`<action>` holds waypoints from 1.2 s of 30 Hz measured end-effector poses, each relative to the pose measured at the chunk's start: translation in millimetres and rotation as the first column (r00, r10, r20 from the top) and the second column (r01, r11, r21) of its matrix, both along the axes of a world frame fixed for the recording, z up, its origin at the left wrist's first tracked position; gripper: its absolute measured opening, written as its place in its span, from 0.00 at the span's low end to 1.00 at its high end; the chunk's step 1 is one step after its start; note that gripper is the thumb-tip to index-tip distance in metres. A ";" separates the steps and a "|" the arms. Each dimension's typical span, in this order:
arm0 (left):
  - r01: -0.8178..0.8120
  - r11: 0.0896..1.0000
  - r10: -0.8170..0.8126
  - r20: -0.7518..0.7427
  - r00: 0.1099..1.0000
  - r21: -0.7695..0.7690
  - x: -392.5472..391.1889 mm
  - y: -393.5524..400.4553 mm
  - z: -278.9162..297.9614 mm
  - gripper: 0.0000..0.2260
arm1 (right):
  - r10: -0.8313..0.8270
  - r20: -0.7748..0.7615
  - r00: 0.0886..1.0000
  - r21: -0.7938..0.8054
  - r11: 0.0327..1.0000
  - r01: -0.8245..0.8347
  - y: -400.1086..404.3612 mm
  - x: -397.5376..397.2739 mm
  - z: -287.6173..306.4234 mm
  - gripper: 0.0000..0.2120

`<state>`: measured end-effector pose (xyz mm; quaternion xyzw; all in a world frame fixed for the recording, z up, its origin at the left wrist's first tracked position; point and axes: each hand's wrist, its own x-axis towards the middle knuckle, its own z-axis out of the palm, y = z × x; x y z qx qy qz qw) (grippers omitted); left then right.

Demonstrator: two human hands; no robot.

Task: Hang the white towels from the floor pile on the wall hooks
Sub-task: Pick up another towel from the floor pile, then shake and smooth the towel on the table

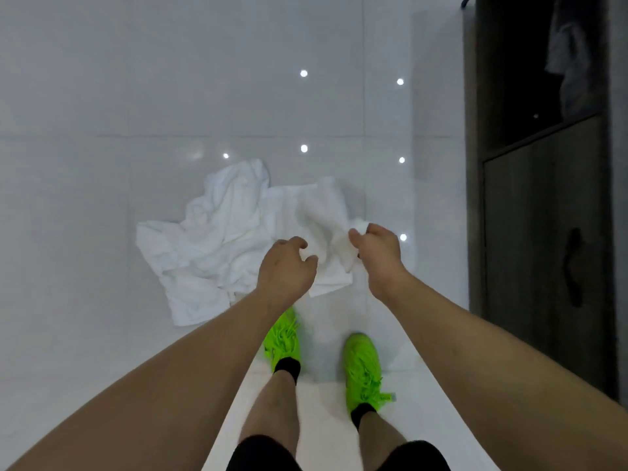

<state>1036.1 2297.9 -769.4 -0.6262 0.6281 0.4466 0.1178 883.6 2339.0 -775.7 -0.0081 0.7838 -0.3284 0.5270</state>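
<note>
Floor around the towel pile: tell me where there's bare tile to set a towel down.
Bare tile lies left of the towel pile, beyond it toward the far tiles, and in a narrow strip between the pile and the dark cabinet. It is crowded at the near edge, where both hands, left and right, grip a towel above the green shoes.

Both arms outstretched downward, hands (287, 265) (375, 251) curled, pinching cloth.

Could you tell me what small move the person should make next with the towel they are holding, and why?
Probably lift it straight up. The left hand and right hand each pinch an edge of one white towel, which sags between them and overlaps the pile on the floor. No hook is in view.
</note>
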 end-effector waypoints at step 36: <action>-0.236 0.590 -0.366 -0.516 0.774 -0.772 25.5 129.6 669.7 0.12 | 0.253 -0.746 0.617 -0.305 0.693 -0.653 152.0 39.1 610.6 0.07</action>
